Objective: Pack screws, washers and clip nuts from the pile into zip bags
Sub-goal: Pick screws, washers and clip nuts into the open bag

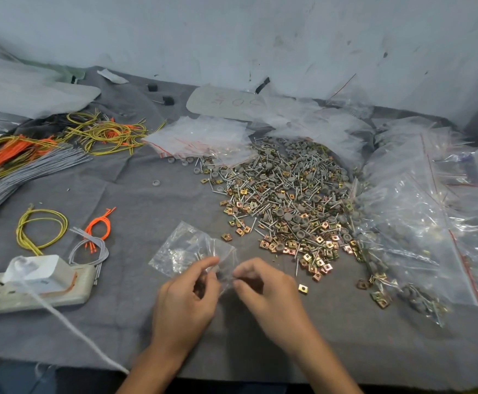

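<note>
A big pile of screws, grey washers and brass-coloured clip nuts (pixel 286 200) spreads over the grey cloth right of centre. In front of it lies a small clear zip bag (pixel 184 248) with a few screws inside. My left hand (pixel 185 300) pinches the bag's near edge between thumb and fingers. My right hand (pixel 272 291) pinches the same edge from the right, fingers curled. The two hands nearly touch at the bag's mouth. A stack of empty zip bags (pixel 201 137) lies behind the pile.
Filled clear bags (pixel 419 223) heap up on the right. Yellow, orange and grey wire bundles (pixel 61 137) lie at the left, with a white power strip and plug (pixel 36 282) at the front left. A loose clip nut (pixel 303 288) sits beside my right hand.
</note>
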Demonstrator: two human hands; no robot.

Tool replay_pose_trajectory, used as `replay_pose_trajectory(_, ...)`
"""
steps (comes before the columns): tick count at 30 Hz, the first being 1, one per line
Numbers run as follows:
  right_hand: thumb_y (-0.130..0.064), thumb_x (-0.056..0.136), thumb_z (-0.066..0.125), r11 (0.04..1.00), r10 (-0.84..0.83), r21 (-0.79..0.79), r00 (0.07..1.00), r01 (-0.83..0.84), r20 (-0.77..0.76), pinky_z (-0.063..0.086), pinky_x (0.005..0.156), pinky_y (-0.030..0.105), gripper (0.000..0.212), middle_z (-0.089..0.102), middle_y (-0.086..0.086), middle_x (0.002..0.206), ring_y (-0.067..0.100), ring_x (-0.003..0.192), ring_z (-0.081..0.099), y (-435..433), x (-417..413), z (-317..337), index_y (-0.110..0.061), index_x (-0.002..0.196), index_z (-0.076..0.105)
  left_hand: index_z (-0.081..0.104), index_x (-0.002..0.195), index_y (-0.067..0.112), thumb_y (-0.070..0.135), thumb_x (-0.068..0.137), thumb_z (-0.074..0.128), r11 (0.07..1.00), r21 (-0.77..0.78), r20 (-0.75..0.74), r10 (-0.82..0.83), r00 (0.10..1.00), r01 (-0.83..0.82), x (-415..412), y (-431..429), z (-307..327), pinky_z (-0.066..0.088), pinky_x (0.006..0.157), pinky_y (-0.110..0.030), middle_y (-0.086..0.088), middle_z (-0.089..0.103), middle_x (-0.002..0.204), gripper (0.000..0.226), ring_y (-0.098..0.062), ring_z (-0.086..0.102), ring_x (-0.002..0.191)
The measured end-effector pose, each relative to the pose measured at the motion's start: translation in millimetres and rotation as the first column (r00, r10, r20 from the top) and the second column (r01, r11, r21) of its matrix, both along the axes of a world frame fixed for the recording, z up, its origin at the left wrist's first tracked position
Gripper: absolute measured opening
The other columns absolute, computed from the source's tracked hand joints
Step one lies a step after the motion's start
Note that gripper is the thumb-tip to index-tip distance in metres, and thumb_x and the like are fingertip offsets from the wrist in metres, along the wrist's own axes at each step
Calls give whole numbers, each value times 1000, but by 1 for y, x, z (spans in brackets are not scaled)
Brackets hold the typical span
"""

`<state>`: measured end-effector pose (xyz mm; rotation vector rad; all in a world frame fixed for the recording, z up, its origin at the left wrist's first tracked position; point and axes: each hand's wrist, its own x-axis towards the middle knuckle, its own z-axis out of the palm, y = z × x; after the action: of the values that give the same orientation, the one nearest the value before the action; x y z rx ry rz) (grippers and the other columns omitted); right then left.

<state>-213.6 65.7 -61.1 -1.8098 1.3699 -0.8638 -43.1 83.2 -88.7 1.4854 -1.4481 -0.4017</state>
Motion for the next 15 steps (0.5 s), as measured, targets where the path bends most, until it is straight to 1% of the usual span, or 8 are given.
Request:
replay_pose_trajectory(2, -23, 88, 72, 999, -19, -41, 1000, 19, -14, 53, 80, 30, 10, 68, -16, 89, 3, 84, 65, 2, 10, -2, -30, 93, 68, 70, 109, 34, 39, 87, 55, 1000, -14, -9, -4, 1000, 4, 0, 1, 1, 47, 52, -26, 15, 57, 64, 28, -1, 48, 48)
replay_pose_trajectory(5, -26, 86, 73, 991, -78, -114, 994, 69, -77, 51, 75, 35, 10, 53, -13, 89, 6, 79, 59, 0, 20, -1, -31, 94, 70, 74, 107, 30, 39, 87, 55, 999, -32, -32, -4, 999, 3, -1, 1, 1, 48, 53, -25, 18, 59, 64, 29, 1, 51, 50)
replay_pose_trajectory(6, -28, 86, 73, 989, -93, -121, 992, 83, -82, 49, 73, 33, 10, 51, -13, 87, 6, 77, 57, -1, 23, -1, -32, 95, 71, 75, 106, 29, 38, 87, 55, 999, -43, -37, -1, 999, 0, -1, 2, 1, 48, 55, -22, 21, 59, 65, 29, 3, 52, 52)
replay_pose_trajectory(7, -30, 87, 72, 987, -106, -129, 991, 94, -87, 46, 69, 27, 9, 50, -12, 85, 6, 75, 54, -1, 26, -1, -33, 96, 72, 75, 105, 28, 36, 88, 55, 998, -57, -40, 0, 999, -2, -1, 2, 1, 48, 57, -18, 26, 60, 67, 28, 7, 53, 55)
replay_pose_trajectory(9, -32, 88, 72, 982, -130, -155, 986, 113, -104, 35, 62, 17, 8, 48, -11, 80, 5, 73, 49, -2, 31, -2, -32, 95, 72, 76, 102, 27, 33, 89, 55, 996, -89, -42, 0, 999, -3, -1, 4, 1, 45, 61, -9, 33, 61, 73, 26, 13, 54, 61)
replay_pose_trajectory(10, -32, 88, 72, 979, -141, -165, 984, 121, -110, 33, 62, 18, 6, 48, -11, 80, 5, 75, 48, -2, 33, -2, -31, 94, 72, 76, 101, 27, 31, 89, 55, 995, -103, -47, -1, 999, -4, -1, 4, 1, 44, 63, -8, 33, 63, 76, 25, 13, 57, 63)
replay_pose_trajectory(13, -35, 89, 71, 968, -158, -220, 971, 117, -179, 40, 67, 33, 9, 49, -11, 84, 14, 85, 51, -2, 38, -3, -27, 92, 69, 75, 102, 27, 31, 89, 55, 991, -133, -51, -6, 999, -1, -1, 5, 1, 48, 66, -10, 29, 68, 81, 24, 7, 64, 67)
replay_pose_trajectory(15, -40, 91, 67, 958, -161, -272, 957, 92, -243, 39, 65, 33, 12, 47, -12, 83, 15, 85, 52, 0, 37, -3, -28, 93, 70, 75, 103, 27, 34, 89, 55, 993, -121, -41, -4, 999, -1, -1, 4, 1, 49, 67, -10, 25, 70, 82, 25, 7, 65, 69)
